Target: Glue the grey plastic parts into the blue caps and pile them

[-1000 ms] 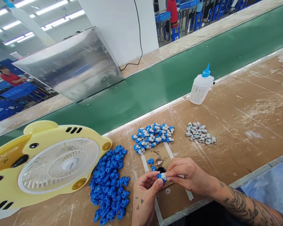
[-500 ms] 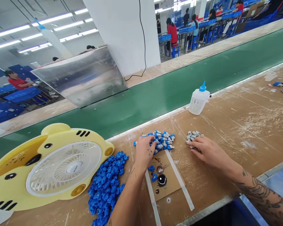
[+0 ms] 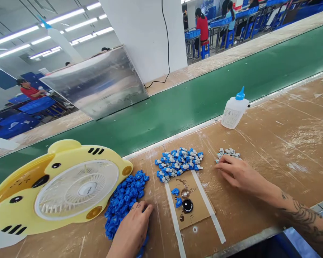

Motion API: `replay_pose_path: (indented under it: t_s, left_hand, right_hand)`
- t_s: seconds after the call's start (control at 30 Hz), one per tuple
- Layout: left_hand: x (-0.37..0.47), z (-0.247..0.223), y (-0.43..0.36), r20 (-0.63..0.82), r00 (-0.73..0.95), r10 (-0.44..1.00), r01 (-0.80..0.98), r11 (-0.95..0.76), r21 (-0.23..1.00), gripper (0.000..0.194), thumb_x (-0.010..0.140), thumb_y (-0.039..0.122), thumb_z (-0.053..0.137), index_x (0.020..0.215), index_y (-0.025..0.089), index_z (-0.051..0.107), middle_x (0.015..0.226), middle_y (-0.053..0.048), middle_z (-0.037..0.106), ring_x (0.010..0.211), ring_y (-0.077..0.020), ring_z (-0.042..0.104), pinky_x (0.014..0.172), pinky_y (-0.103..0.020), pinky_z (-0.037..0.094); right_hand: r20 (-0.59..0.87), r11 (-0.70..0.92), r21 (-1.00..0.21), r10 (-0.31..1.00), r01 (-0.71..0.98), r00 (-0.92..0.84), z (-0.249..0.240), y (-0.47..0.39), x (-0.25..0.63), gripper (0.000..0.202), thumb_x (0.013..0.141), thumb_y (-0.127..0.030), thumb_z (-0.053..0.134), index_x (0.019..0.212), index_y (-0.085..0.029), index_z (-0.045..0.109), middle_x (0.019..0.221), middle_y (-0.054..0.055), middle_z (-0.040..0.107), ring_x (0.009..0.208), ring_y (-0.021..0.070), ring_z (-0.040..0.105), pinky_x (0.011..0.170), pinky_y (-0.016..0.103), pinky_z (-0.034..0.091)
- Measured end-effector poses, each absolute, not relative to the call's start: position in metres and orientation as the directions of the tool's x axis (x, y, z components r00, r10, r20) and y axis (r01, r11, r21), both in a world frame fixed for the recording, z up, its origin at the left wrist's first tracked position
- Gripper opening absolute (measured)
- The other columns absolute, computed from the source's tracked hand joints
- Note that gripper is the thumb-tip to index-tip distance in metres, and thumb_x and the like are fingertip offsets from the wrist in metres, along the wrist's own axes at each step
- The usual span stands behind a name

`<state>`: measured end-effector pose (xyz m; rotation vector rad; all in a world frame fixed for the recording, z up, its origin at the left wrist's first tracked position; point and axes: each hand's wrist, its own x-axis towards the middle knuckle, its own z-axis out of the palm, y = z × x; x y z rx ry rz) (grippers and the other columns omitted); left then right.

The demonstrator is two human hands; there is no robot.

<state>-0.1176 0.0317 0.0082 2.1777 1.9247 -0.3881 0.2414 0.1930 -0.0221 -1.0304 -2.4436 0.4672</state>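
Observation:
My left hand (image 3: 134, 224) is at the right side of the pile of blue parts (image 3: 123, 200), fingers bent over it; whether it pinches a part is hidden. My right hand (image 3: 238, 173) rests by a small pile of grey parts (image 3: 228, 152), its thumb and fingertips together at the near left edge; what they hold is too small to name. Between the hands lies a pile of joined blue-and-grey parts (image 3: 179, 163). Below it, a taped cardboard piece (image 3: 199, 211) bears a round pool of dark liquid (image 3: 187, 205) and two loose blue parts (image 3: 178, 202).
A yellow animal-shaped fan (image 3: 78, 190) lies at the left. A white bottle with a blue tip (image 3: 233, 111) stands near the green belt (image 3: 177, 107). A metal panel (image 3: 97, 84) leans beyond the belt. People sit at tables in the background.
My left hand has left the blue-and-grey pile and moved down and left to the blue parts. My right hand stays by the grey pile. The view has shifted slightly.

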Motion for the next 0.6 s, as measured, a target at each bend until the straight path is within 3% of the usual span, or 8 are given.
replay_pose_path:
  t_s: [0.07,0.13,0.23,0.33,0.47,0.6]
  left_hand:
    - [-0.112,0.002,0.036,-0.301,0.075,0.951,0.996,-0.088,-0.03,0.05,0.08,-0.007,0.036,0.099,0.02,0.074,0.103,-0.013,0.076,0.1,-0.0272,0.072,0.087,-0.039,0.057]
    - [-0.108,-0.004,0.041,-0.204,0.09,0.975,0.995,-0.081,0.056,0.047,0.083,-0.004,0.035,0.097,0.018,0.074,0.103,-0.015,0.076,0.099,-0.0271,0.074,0.085,-0.038,0.058]
    - [-0.105,-0.008,0.043,0.022,0.071,0.997,0.949,-0.074,0.307,0.036,0.089,0.012,0.043,0.103,0.021,0.075,0.107,-0.013,0.077,0.098,-0.026,0.075,0.085,-0.037,0.06]
    - [-0.098,-0.011,0.039,0.155,-0.132,0.979,0.809,0.016,0.588,0.031,0.088,0.026,0.052,0.105,0.025,0.077,0.107,-0.009,0.08,0.1,-0.0258,0.075,0.09,-0.038,0.06]
    - [-0.076,-0.014,0.033,-0.003,-0.46,0.888,0.36,0.189,0.914,0.025,0.074,0.037,0.071,0.092,0.024,0.082,0.101,-0.009,0.081,0.09,-0.0269,0.076,0.077,-0.035,0.063]
    - [-0.049,-0.014,0.033,-0.211,-0.544,0.812,-0.044,0.224,0.974,0.026,0.052,0.034,0.087,0.074,0.021,0.08,0.081,-0.007,0.079,0.073,-0.0232,0.074,0.058,-0.027,0.059]
  right_hand:
    - [0.253,0.612,-0.618,0.749,0.494,-0.612,-0.019,0.184,0.237,0.024,0.093,-0.018,0.049,0.1,-0.021,0.073,0.094,0.009,0.065,0.083,0.02,0.065,0.075,0.031,0.055]
    - [0.208,0.528,-0.743,0.766,0.411,-0.608,-0.019,0.173,0.232,0.022,0.094,-0.023,0.052,0.101,-0.021,0.073,0.096,0.009,0.065,0.081,0.0197,0.066,0.074,0.031,0.056]
    - [0.137,0.394,-0.861,0.788,0.321,-0.6,-0.025,0.157,0.222,0.022,0.093,-0.029,0.056,0.1,-0.021,0.075,0.095,0.008,0.066,0.072,0.0169,0.065,0.067,0.029,0.056]
    - [0.086,0.309,-0.905,0.806,0.293,-0.586,-0.032,0.146,0.21,0.023,0.092,-0.031,0.057,0.097,-0.022,0.077,0.091,0.007,0.07,0.074,0.0176,0.066,0.066,0.028,0.054]
    - [-0.051,0.091,-0.965,0.855,0.247,-0.516,-0.036,0.137,0.198,0.027,0.085,-0.038,0.064,0.101,-0.02,0.075,0.086,0.006,0.074,0.073,0.0183,0.066,0.065,0.029,0.054]
    - [-0.116,-0.047,-0.988,0.851,0.146,-0.512,-0.037,0.135,0.193,0.026,0.08,-0.043,0.069,0.087,-0.019,0.073,0.079,0.004,0.072,0.069,0.0169,0.065,0.063,0.027,0.054]
